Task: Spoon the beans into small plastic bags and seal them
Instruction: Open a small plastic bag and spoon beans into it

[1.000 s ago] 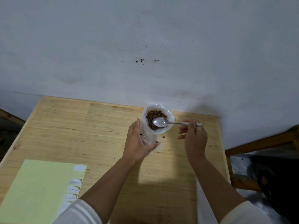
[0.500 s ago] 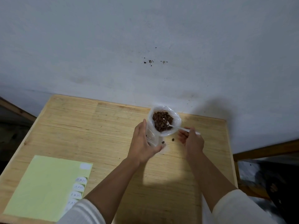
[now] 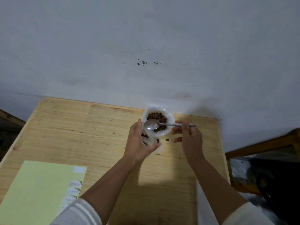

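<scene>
While left hand (image 3: pixel 139 143) grips small bag (image 3: pixel 148 138), right hand (image 3: pixel 190 138) pinches spoon (image 3: pixel 151 124) over beans (image 3: pixel 156 117).

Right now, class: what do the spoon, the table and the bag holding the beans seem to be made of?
Spoon: likely metal, shiny; its bowl reflects light.
Table: light wood, matte; grain lines and plank joints show.
Bag: thin, translucent whitish plastic, crinkled at the rim, beans inside.

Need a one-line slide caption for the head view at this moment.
Left hand holds a small plastic bag while right hand holds an empty spoon over the bag of beans.
</scene>
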Tool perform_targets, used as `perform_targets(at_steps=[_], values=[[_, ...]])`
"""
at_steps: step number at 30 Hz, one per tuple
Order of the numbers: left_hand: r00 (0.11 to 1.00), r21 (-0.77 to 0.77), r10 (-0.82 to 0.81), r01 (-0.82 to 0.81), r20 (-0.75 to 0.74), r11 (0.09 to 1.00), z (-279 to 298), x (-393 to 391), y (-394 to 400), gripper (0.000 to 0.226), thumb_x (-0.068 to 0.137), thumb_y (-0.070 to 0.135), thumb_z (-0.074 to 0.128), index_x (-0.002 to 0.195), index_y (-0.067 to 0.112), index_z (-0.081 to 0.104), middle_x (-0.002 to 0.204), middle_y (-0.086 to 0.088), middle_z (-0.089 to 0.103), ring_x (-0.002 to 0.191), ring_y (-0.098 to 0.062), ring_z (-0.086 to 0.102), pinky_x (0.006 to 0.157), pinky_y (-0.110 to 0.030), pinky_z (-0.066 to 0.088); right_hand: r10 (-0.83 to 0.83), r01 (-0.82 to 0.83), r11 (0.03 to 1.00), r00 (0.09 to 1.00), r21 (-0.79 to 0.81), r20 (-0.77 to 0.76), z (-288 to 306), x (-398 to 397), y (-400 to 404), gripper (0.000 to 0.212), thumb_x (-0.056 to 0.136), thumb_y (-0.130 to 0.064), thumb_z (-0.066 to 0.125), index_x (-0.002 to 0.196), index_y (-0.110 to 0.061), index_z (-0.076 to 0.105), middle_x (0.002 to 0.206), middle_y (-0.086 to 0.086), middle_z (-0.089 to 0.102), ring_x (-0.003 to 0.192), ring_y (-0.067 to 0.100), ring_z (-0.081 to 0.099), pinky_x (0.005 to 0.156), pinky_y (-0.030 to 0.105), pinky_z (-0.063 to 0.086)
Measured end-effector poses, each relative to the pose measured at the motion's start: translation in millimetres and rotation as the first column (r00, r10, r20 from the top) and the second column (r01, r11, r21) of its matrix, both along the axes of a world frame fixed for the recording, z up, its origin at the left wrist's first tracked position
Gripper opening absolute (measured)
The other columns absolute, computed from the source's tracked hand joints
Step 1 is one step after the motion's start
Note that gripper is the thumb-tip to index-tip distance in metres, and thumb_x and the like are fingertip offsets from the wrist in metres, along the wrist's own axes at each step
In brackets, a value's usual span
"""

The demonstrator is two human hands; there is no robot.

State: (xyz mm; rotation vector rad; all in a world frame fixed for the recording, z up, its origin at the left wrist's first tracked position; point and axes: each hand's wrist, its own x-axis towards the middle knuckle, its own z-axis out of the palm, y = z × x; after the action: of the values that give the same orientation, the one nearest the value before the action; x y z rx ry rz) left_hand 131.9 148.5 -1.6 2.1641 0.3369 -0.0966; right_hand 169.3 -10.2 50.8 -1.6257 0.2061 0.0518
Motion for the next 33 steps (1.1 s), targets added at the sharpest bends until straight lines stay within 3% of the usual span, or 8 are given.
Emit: perform_targets(at_steps=[4,6,9,11,13,17,24,33], values=[[1.0,-0.017,0.0,0.0,0.016,1.0,0,-1,1,0.12,0.063,0.049,0.081,0.15,0.019,0.004,0.149,0.002,0.019,0.133,-0.008,0.024,0.104,-0.012,0.018,-0.18,0.198,0.932,0.98,-0.303,0.086,-8,10,-1,0.028,0.1,-0.022,0.038,0.088,-0.012,0.061,0.065,0.001,0.063,0.046,0.008,0.059,0.045,0.023,0.051],[1.0,-0.02,-0.001,0.001,0.022,1.0,0,-2,1,0.121,0.063,0.048,0.082,0.15,0.019,0.004,0.149,0.002,0.019,0.133,-0.006,0.023,0.104,-0.013,0.018,-0.201,0.225,0.867,0.974,-0.444,0.103,-18,14,0,0.029,0.1,-0.024,0.035,0.091,-0.009,0.059,0.063,-0.001,0.063,0.053,0.016,0.063,0.058,0.035,0.057],[1.0,-0.025,0.005,-0.004,0.024,1.0,1,-3,2,0.121,0.063,0.049,0.081,0.15,0.02,0.003,0.148,0.004,0.018,0.127,0.001,0.021,0.103,-0.01,0.017,-0.206,0.208,0.844,0.977,-0.494,0.06,-31,17,8,0.029,0.099,-0.023,0.033,0.091,-0.01,0.058,0.068,0.003,0.067,0.06,0.025,0.066,0.067,0.046,0.056],[1.0,-0.024,0.007,-0.007,0.017,1.0,1,-3,2,0.121,0.063,0.05,0.081,0.15,0.02,0.003,0.148,0.005,0.018,0.127,0.003,0.02,0.102,-0.008,0.016,-0.229,0.19,0.884,0.973,-0.428,-0.041,-37,19,16,0.028,0.099,-0.02,0.034,0.092,-0.008,0.058,0.07,0.004,0.067,0.057,0.021,0.065,0.062,0.039,0.057],[1.0,-0.018,0.008,-0.008,0.011,1.0,1,-3,1,0.121,0.063,0.051,0.081,0.15,0.02,0.002,0.149,0.004,0.017,0.13,0.0,0.02,0.103,-0.009,0.016,-0.28,0.235,0.952,0.929,-0.199,-0.241,-43,22,22,0.026,0.098,-0.017,0.037,0.096,-0.004,0.059,0.073,0.008,0.068,0.056,0.017,0.066,0.051,0.028,0.055],[1.0,-0.017,0.01,-0.01,-0.005,1.0,0,-4,-1,0.123,0.062,0.052,0.081,0.15,0.022,0.0,0.149,0.004,0.016,0.134,-0.005,0.021,0.105,-0.011,0.017,-0.263,0.393,0.901,0.83,0.182,-0.491,-45,24,17,0.02,0.097,-0.014,0.043,0.095,-0.002,0.058,0.076,0.014,0.067,0.053,0.013,0.067,0.045,0.02,0.052],[1.0,-0.016,0.012,-0.012,0.01,1.0,2,-4,0,0.119,0.065,0.049,0.08,0.15,0.02,0.002,0.148,0.001,0.019,0.124,0.001,0.022,0.103,-0.011,0.017,-0.22,0.343,0.912,0.872,0.225,-0.437,-26,20,-11,0.022,0.1,-0.021,0.04,0.091,-0.008,0.056,0.075,0.011,0.065,0.047,0.008,0.064,0.039,0.016,0.046],[1.0,-0.005,0.002,-0.002,0.009,1.0,1,-4,-4,0.12,0.064,0.048,0.081,0.15,0.017,0.004,0.15,-0.001,0.018,0.134,-0.009,0.023,0.104,-0.013,0.017,-0.21,0.329,0.923,0.867,0.201,-0.453,-20,7,-22,0.027,0.1,-0.023,0.041,0.088,-0.007,0.059,0.073,0.011,0.066,0.052,0.012,0.066,0.04,0.019,0.048]])
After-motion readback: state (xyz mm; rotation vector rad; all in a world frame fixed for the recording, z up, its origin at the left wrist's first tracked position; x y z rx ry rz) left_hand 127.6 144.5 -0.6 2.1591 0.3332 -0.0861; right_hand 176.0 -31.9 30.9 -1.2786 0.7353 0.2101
